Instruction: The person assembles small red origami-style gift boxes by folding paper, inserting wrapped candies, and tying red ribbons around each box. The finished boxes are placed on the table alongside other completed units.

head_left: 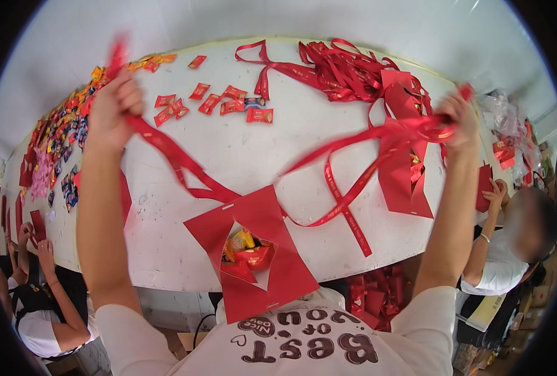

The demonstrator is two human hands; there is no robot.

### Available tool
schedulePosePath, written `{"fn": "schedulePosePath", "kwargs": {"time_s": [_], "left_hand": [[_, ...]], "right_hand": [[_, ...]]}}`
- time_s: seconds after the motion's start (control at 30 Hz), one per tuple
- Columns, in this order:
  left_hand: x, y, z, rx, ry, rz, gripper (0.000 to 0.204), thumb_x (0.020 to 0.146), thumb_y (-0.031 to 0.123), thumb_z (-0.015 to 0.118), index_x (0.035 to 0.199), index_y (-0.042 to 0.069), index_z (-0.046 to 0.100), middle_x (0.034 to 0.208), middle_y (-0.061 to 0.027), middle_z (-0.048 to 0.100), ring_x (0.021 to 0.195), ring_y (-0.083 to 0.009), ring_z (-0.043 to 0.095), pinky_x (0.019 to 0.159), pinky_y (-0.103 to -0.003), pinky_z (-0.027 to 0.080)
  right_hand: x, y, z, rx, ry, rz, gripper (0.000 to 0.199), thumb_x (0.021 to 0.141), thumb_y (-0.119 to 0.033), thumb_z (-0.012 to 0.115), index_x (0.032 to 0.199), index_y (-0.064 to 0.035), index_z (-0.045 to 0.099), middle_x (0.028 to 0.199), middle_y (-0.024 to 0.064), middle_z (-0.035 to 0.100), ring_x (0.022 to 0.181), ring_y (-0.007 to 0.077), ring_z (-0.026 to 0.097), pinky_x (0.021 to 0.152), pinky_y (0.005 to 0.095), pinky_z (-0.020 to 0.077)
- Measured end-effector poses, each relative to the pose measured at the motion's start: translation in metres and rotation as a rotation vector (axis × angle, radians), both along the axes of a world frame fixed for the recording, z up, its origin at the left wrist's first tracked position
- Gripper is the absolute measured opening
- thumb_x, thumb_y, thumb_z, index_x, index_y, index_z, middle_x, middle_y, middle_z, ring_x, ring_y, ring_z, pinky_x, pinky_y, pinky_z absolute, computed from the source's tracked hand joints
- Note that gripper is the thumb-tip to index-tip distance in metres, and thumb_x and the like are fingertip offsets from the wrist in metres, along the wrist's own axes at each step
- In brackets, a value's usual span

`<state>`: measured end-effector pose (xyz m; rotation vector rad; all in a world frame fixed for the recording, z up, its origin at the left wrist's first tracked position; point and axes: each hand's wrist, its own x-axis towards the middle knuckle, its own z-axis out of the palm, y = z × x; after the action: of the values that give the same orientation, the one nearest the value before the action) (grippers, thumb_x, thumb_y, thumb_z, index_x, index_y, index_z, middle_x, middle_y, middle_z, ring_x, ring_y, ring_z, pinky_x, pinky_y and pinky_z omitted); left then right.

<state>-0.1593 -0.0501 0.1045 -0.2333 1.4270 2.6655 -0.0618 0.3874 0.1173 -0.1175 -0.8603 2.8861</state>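
My left hand (114, 113) is raised at the left, its fingers closed round a red ribbon (169, 150). Raised at the right, my right hand (461, 119) grips looped red ribbon (410, 133); both hands are a little blurred. Between them, near the table's front edge, a red paper gift box (294, 260) is tilted, with the ribbon running to its upper side. Wrapped candies (250, 254) show through its pointed opening. How the ribbon attaches to the box is hidden. One printed ribbon tail (355, 235) hangs over the white tabletop right of the box.
A ribbon heap (347, 72) lies at the back, beside another red candy box (404, 188). Loose red candies (209, 103) lie mid-table, with a colourful candy pile (65, 135) at the left. Co-workers' hands (496, 191) (40, 250) handle red pieces at both sides.
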Motion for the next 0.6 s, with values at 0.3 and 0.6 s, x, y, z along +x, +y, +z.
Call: {"fn": "schedulePosePath", "kwargs": {"time_s": [0.3, 0.6], "left_hand": [[0.019, 0.106, 0.002, -0.445, 0.527, -0.512, 0.036, 0.093, 0.03, 0.058, 0.109, -0.001, 0.064, 0.086, -0.0004, 0.06, 0.082, -0.0057, 0.052, 0.065, -0.022, 0.04], [-0.085, -0.046, 0.007, -0.468, 0.277, 0.288, 0.025, 0.095, 0.029, 0.053, 0.076, 0.016, 0.045, 0.064, 0.005, 0.035, 0.053, -0.0064, 0.032, 0.044, -0.022, 0.024]], "right_hand": [[-0.015, -0.14, -0.018, 1.09, 0.11, 0.107, 0.033, 0.076, -0.026, 0.076, 0.091, 0.0019, 0.066, 0.06, -0.0056, 0.046, 0.048, 0.0032, 0.033, 0.044, 0.0212, 0.0254], [-0.051, 0.091, -0.015, 0.958, -0.069, -0.438, 0.021, 0.089, -0.024, 0.057, 0.098, -0.0068, 0.065, 0.081, 0.0008, 0.059, 0.069, 0.0116, 0.05, 0.061, 0.0314, 0.0397]]}}
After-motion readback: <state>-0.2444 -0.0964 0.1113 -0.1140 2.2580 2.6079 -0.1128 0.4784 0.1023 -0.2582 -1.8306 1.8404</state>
